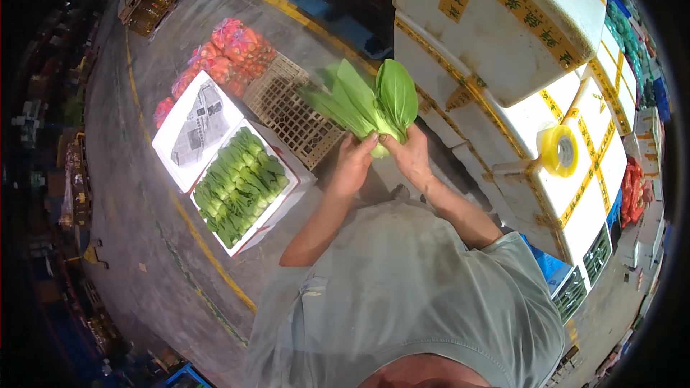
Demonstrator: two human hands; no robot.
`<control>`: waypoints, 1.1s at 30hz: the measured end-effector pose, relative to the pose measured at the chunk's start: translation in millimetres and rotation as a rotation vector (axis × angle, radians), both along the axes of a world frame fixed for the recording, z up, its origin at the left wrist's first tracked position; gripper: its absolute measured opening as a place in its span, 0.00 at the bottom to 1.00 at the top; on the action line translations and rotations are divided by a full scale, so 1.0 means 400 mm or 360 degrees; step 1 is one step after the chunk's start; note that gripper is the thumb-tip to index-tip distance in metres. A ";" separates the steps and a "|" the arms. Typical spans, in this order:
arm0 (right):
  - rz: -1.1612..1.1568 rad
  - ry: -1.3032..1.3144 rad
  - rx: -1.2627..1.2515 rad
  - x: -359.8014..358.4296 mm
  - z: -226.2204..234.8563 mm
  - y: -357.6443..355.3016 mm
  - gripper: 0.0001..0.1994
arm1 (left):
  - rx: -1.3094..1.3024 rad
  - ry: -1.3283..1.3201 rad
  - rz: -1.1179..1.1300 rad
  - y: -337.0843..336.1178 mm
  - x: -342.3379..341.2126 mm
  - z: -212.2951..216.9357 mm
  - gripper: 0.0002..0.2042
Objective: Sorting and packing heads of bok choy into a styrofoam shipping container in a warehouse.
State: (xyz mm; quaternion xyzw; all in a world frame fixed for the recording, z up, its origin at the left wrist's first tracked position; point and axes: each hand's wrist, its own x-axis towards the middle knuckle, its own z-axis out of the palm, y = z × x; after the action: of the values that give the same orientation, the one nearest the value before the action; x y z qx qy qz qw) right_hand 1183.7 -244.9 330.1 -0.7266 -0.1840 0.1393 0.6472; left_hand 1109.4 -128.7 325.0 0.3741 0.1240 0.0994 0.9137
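Note:
A head of bok choy (381,111) with broad green leaves is held up in front of my chest, its leaves fanned away from me. Around its pale base, my left hand (354,162) grips from the left and my right hand (410,158) from the right, thumbs close together. Some leaves on the left side are smeared by motion. To the left, a white foam box (291,185) holds rows of packed leafy greens (241,187). Leaning out from its far side is a white panel (194,126) with a printed sheet on it.
A beige plastic crate (291,104) stands beyond the foam box, beside mesh bags of orange-red produce (233,50). Close on my right rise stacked, taped foam boxes (481,43), with a yellow tape roll (558,151) on one. Yellow lines (208,255) cross the concrete floor.

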 end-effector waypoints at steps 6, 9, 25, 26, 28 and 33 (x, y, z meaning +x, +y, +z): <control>0.0114 0.0137 0.0057 0.010 -0.033 0.018 0.18 | 0.0182 0.0317 0.0555 -0.038 -0.003 -0.064 0.24; 0.0294 0.0359 0.0254 0.005 -0.039 0.043 0.19 | 0.0438 0.0389 0.0689 -0.027 -0.010 -0.068 0.21; 0.0544 0.0333 0.0244 -0.108 -0.166 0.329 0.14 | 0.0139 0.0411 0.1430 0.147 -0.141 -0.070 0.25; 0.0573 0.0320 0.0223 -0.112 -0.158 0.352 0.14 | 0.0024 0.0371 0.1463 0.166 -0.143 -0.082 0.25; 0.0548 0.0277 0.0214 -0.121 -0.149 0.407 0.13 | -0.0109 0.0318 0.1520 0.214 -0.152 -0.104 0.24; 0.0478 0.0115 0.0138 -0.126 -0.173 0.559 0.13 | -0.0767 -0.0063 0.1447 0.363 -0.179 -0.101 0.22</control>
State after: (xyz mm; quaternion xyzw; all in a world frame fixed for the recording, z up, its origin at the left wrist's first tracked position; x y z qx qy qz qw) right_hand 1133.3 -21.4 261.0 -0.6569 -0.2731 0.2524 0.6559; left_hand 1037.9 16.5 284.5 0.0592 0.2760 0.4622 0.8406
